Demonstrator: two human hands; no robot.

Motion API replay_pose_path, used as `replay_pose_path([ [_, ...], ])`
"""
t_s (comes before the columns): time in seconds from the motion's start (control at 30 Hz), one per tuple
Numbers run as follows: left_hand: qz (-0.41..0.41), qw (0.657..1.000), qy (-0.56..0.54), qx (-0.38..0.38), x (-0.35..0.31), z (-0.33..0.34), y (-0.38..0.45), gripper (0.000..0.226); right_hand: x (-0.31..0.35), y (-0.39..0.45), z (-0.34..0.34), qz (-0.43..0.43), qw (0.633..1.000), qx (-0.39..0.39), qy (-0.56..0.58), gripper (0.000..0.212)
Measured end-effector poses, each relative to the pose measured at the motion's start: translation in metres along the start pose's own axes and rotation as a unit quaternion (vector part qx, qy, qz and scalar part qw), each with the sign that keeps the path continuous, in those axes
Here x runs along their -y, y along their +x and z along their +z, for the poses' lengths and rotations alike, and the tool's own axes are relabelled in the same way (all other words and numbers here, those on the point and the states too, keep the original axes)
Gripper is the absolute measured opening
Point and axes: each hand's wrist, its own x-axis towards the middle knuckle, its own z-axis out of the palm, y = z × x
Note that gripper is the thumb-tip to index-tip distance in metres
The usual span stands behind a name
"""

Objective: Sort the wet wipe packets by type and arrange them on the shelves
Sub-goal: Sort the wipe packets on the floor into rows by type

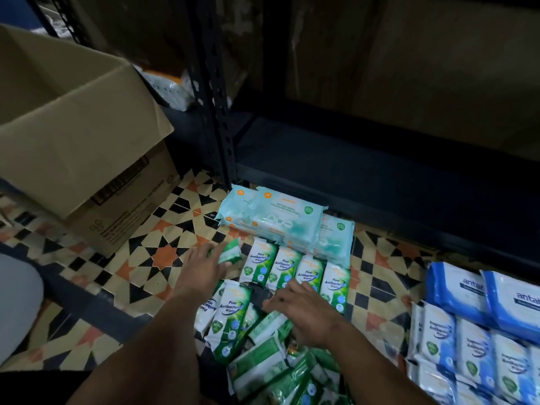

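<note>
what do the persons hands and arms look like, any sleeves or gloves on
Both are bare: the left hand and right hand wear no gloves, and no rings, watch or bands show. No sleeves cover either forearm within the frame.

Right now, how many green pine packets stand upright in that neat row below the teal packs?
4, side by side: first, second, third, fourth. The right hand covers the third's lower end; more lie loose in the pile.

Green wipe packets: glossy plastic film. Blue packets, frame right: same sheen. Cardboard box, upper left: matt brown. Shelf upright: dark perforated metal. Floor tiles: smooth, patterned.
</note>
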Motion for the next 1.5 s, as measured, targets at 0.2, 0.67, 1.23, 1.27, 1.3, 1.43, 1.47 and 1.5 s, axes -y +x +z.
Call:
replay_pose_path([
  [0.2,-0.153,0.873,-0.459,0.053,-0.059,-0.048,-0.027,0.055,-0.015,-0.019,-0.011,0.181,0.960,-0.028,0.213,0.063],
  [0.67,-0.183,0.693,-0.668,0.201,-0.125,-0.058,-0.046,0.024,0.012,-0.092,-0.040,0.164,0.451,-0.025,0.877,0.049],
  [1.23,-0.267,0.679,-0.668,-0.151,-0.042,-0.043,-0.026,0.072,0.015,0.009,-0.044,0.318,0.785,-0.225,0.481,0.031],
  [1.27,-0.270,0.679,-0.662,-0.167,-0.037,-0.043,-0.020,0.072,0.017,0.019,-0.049,0.315,0.787,-0.237,0.474,0.036],
  [1.3,-0.268,0.689,-0.650,-0.176,-0.030,-0.042,-0.013,0.070,0.018,0.030,-0.050,0.307,0.789,-0.249,0.469,0.041],
  [1.43,-0.239,0.794,-0.544,-0.130,-0.006,-0.037,0.029,0.044,0.019,0.078,-0.052,0.271,0.827,-0.269,0.412,0.036],
  [1.47,-0.245,0.820,-0.507,-0.103,0.000,-0.033,0.041,0.046,0.020,0.090,-0.052,0.272,0.837,-0.272,0.389,0.034],
  [1.5,-0.247,0.845,-0.469,-0.070,0.005,-0.030,0.051,0.049,0.021,0.102,-0.051,0.278,0.845,-0.276,0.364,0.032],
])
